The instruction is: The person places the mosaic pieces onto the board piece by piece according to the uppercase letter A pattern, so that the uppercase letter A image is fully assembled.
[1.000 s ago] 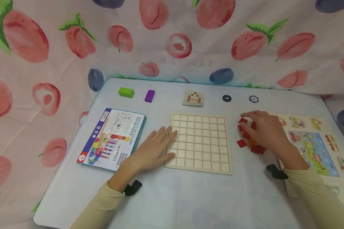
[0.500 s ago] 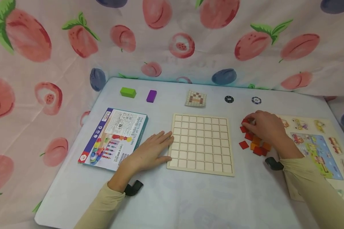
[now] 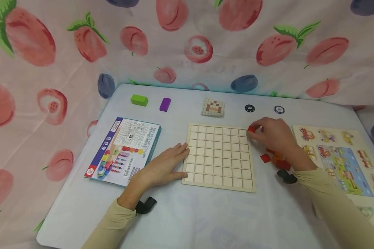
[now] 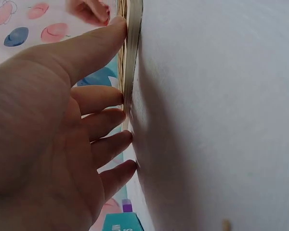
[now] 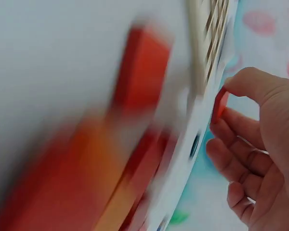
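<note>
A pale wooden grid board (image 3: 219,157) with square cells lies flat in the middle of the table. My left hand (image 3: 166,164) rests at its left edge, fingers spread and fairly straight, thumb near the lower left corner; the left wrist view shows the fingertips against the board's side (image 4: 131,57). Between thumb and fingers, my right hand (image 3: 272,136) pinches a red square tile (image 5: 220,105) by the board's upper right corner. Loose red and orange tiles (image 3: 278,160) lie under and beside that hand, partly hidden by it; one red tile (image 3: 266,158) sits a little apart.
A boxed toy set (image 3: 124,150) lies at left. Along the back are a green block (image 3: 139,100), a purple block (image 3: 165,104), a small pattern card (image 3: 213,107) and two round chips, one black (image 3: 249,108), one blue-white (image 3: 279,109). A picture puzzle board (image 3: 346,169) lies at right.
My right hand has picked a red tile from the pile and moved left with it to the grid board's edge. The left hand stays at the board's left side.
</note>
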`<state>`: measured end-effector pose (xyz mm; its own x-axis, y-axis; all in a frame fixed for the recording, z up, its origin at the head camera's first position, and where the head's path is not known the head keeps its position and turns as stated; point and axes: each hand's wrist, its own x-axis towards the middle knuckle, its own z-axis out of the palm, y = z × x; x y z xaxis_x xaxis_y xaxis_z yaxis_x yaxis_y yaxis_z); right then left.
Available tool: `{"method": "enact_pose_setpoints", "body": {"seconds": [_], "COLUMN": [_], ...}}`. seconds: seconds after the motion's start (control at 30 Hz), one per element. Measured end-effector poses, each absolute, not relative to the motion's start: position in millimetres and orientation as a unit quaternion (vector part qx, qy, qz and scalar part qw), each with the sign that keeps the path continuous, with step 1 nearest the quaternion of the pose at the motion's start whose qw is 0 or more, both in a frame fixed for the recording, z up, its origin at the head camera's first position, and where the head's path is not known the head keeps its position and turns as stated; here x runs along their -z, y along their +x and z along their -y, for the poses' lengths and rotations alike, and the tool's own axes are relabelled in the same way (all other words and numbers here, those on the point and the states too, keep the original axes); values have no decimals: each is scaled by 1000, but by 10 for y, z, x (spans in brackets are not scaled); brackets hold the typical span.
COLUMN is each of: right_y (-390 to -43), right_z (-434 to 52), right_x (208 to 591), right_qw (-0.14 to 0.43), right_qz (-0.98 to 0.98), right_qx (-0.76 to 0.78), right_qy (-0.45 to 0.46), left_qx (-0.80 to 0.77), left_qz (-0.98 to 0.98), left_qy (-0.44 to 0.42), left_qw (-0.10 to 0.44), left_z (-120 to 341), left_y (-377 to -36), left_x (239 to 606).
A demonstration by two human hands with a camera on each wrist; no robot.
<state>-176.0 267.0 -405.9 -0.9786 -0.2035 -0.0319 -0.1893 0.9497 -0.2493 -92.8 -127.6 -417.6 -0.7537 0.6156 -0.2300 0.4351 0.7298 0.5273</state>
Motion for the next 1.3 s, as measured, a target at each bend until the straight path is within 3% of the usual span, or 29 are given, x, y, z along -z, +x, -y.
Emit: {"method": "enact_pose_setpoints", "body": {"seconds": [0.27, 0.57, 0.8, 1.03, 1.3], "right_y": [-1916, -1980, -1966, -1823, -1612], "right_z": [-1949, -1713, -1725, -1892, -2611], "right_x": [4100, 4157, 4164, 4110, 4050], "right_qw": [18, 3, -3, 40, 23], "right_qz": [-970, -964, -965, -966, -979], "right_qx": [102, 98, 113, 122, 130], "right_qy": [-219, -246, -238, -226, -153], "left_qx": [-239, -233, -235, -228, -226], "left_qz": [-907, -906, -906, -907, -909], "left_qy": [286, 296, 294, 294, 293], "left_qw": [197, 194, 196, 199, 194], "left_z": [1310, 1321, 1336, 1308, 1320], "left_y": [-915, -931, -930, -926, -924], "left_x": [4197, 4245, 4235, 4228, 4235]}}
